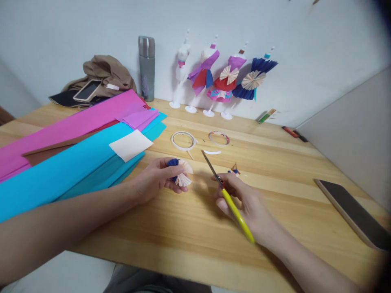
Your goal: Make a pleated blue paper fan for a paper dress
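Pleated paper rosette (181, 173), navy blue and cream, is held just above the pale wooden table (189, 236), left of centre. It is pinched by the left hand (155, 179): thumb on top, fingers curled beneath, clamped on the paper.

Steel scissors with a yellow handle (227, 198) are gripped by the right hand (244, 201), fingers closed around the handle. Blades are seen together, tip pointed up and left, near the paper rosette but apart from it. Right wrist is rested on the table.

Small blue and brown paper scraps (234, 170) are seen just beyond the right hand. A thin white sliver (212, 152) lies just beyond the scissors' tip. Two tape rings are laid flat further back: a white one (172, 141) and a thinner patterned one (210, 138), near each other, not touching.

Long crepe-paper sheets are stacked at the left: cyan (76, 167) in front, brown (51, 150) between, magenta (70, 126) behind. A white square of paper (130, 144) is laid on the cyan stack.

Four small white mannequin stands are lined up against the wall: one near-bare (182, 61), three dressed in folded paper, purple-red (203, 73), purple-red with a cream fan (227, 77), navy with a cream fan (253, 77). A grey steel flask (147, 67) is stood upright just left of them. A brown garment (106, 71) is heaped in the far left corner, a phone (87, 90) on top.

A green stick (266, 116) and a red-black tool (295, 133) lie near the back right edge. A dark flat tablet (351, 211) is laid at the right edge, well apart from both hands.
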A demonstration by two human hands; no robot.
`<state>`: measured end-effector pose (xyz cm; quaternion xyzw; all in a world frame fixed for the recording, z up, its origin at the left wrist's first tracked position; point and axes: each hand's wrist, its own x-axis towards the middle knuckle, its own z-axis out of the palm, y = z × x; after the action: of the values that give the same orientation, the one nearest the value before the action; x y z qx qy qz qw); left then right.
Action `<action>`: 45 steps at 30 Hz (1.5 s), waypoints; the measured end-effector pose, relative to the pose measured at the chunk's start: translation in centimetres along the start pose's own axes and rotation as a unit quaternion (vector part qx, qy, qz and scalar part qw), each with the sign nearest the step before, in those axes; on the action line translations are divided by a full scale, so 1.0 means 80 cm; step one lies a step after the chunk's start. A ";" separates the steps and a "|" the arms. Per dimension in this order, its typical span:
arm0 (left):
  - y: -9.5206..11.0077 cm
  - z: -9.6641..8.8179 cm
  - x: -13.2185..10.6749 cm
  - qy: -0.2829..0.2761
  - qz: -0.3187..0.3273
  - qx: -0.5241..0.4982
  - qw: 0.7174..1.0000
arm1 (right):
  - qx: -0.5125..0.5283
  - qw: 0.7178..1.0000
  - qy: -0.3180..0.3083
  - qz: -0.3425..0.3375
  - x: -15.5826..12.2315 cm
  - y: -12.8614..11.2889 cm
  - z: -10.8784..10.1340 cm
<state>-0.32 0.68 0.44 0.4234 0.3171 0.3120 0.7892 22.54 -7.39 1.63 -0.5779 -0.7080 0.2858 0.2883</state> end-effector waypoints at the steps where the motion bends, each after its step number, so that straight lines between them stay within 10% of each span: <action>1: 0.001 0.001 -0.001 0.009 -0.001 -0.004 1.000 | 0.025 1.000 -0.005 -0.005 -0.001 0.001 0.000; 15: -0.006 0.002 -0.004 -0.027 0.026 0.056 0.998 | -0.080 0.983 -0.010 -0.163 -0.007 -0.001 0.000; 45: 0.001 0.016 -0.013 -0.035 0.051 0.151 0.987 | -0.120 0.977 -0.019 -0.177 -0.008 -0.012 0.002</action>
<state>0.01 -0.66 1.34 0.5641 0.3102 0.2855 0.7100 21.92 -8.17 2.19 -0.4686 -0.8334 0.1538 0.2495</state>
